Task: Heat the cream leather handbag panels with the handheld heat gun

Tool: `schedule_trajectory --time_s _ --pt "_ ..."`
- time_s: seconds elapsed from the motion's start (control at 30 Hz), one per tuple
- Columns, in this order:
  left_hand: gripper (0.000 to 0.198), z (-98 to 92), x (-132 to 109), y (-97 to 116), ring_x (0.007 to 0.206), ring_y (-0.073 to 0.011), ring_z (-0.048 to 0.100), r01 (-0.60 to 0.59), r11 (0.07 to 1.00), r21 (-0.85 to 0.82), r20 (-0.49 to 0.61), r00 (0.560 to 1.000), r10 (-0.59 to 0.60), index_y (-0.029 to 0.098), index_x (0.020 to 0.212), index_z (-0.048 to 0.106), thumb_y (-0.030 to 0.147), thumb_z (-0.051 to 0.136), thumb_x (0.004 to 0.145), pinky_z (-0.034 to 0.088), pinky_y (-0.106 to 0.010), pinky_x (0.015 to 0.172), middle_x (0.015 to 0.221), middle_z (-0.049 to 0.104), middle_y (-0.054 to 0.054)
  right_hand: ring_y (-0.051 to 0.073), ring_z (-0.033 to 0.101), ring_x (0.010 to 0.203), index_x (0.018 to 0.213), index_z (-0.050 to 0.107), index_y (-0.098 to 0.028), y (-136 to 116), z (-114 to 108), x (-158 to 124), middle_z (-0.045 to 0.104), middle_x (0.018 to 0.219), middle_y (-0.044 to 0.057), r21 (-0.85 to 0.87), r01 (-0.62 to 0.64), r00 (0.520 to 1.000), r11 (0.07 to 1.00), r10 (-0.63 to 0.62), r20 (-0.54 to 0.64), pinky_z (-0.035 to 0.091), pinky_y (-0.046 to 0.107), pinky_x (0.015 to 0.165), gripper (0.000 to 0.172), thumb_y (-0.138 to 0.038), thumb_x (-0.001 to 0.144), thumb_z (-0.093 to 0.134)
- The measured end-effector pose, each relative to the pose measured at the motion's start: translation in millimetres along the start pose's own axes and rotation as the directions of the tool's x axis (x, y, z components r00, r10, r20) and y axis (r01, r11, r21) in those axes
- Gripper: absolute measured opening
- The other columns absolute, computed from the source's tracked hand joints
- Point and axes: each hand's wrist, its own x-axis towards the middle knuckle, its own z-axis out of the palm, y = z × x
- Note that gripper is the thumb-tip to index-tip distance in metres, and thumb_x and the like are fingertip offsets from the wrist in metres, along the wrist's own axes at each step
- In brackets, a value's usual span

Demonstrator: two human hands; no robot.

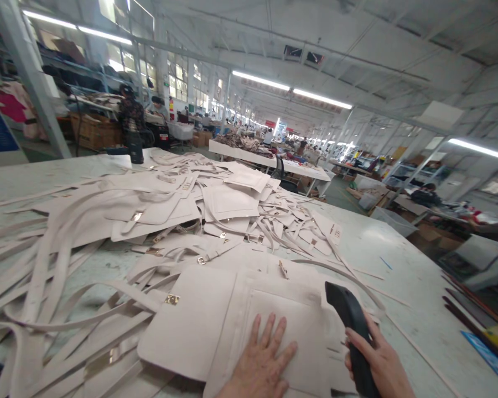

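My left hand (263, 356) lies flat, fingers spread, on a pale beige bag panel (290, 326) with a stitched rectangular pocket. In my right hand (379, 356) is a black handheld tool (351, 323) with a bent, wider head, tilted over the panel's right side; its exact kind I cannot tell. Joined to the panel on the left is a rounded flap (188, 320) with a gold clasp (172, 299). Behind them rises a heap of similar beige pieces (228, 199) with loose straps (62, 249) and small gold buckles.
The pale green worktable (377, 243) carries the heap. Dark strips (467, 301) and a blue-and-yellow item (492, 354) lie along its right edge. A black bottle-like object (135, 148) stands at the far edge. People, cartons (95, 132) and other tables fill the workshop beyond.
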Motion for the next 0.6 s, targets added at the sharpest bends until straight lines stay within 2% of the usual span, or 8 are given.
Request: schedule_trajectory --time_s 0.13,0.23,0.3,0.47,0.6 --pt "0.066 -2.3 -1 1 0.134 -0.0367 0.003 0.004 1.000 -0.008 -0.010 1.000 -0.004 0.035 0.138 0.020 0.051 0.048 0.080 0.004 -0.064 0.101 0.148 -0.006 -0.008 0.019 0.055 0.037 0.134 0.023 -0.028 12 5 -7 0.057 0.056 -0.005 0.013 -0.075 0.987 0.997 0.073 0.146 0.041 0.027 0.032 0.079 -0.050 0.068 0.061" --pt "0.068 -3.6 -1 4 0.134 -0.0361 0.003 0.018 1.000 0.003 -0.009 1.000 -0.018 0.034 0.139 0.018 0.051 0.048 0.080 0.002 -0.064 0.101 0.149 -0.005 -0.008 0.017 0.054 0.035 0.134 0.021 -0.029 22 14 11 0.055 0.054 -0.006 -0.017 -0.140 0.953 0.990 0.139 0.269 0.040 0.025 0.031 0.074 -0.048 0.071 0.056" --pt "0.068 -4.3 0 6 0.134 -0.0360 0.003 0.034 0.999 0.002 -0.014 0.999 -0.034 0.034 0.139 0.019 0.050 0.048 0.080 0.001 -0.064 0.101 0.149 -0.005 -0.008 0.017 0.055 0.037 0.134 0.020 -0.028 22 18 28 0.055 0.054 -0.006 -0.047 -0.148 0.939 0.988 0.155 0.307 0.042 0.026 0.032 0.071 -0.046 0.074 0.053" --pt "0.063 -5.3 -1 11 0.135 -0.0344 0.000 0.037 0.999 -0.014 -0.062 0.997 -0.038 0.032 0.138 0.023 0.051 0.045 0.082 0.001 -0.062 0.102 0.149 -0.002 -0.009 0.017 0.053 0.035 0.125 0.036 -0.021 1 29 65 0.053 0.049 -0.005 -0.116 -0.095 0.949 0.989 0.126 0.288 0.041 0.026 0.032 0.058 -0.041 0.074 0.053" --pt "0.062 -2.3 -3 7 0.134 -0.0365 0.003 0.012 1.000 -0.023 -0.062 0.998 -0.013 0.032 0.138 0.023 0.051 0.044 0.083 0.005 -0.065 0.100 0.148 -0.001 -0.011 0.018 0.053 0.036 0.127 0.035 -0.024 -25 43 60 0.049 0.047 -0.007 -0.148 0.051 0.981 0.988 -0.022 0.192 0.041 0.026 0.032 0.061 -0.041 0.073 0.056"
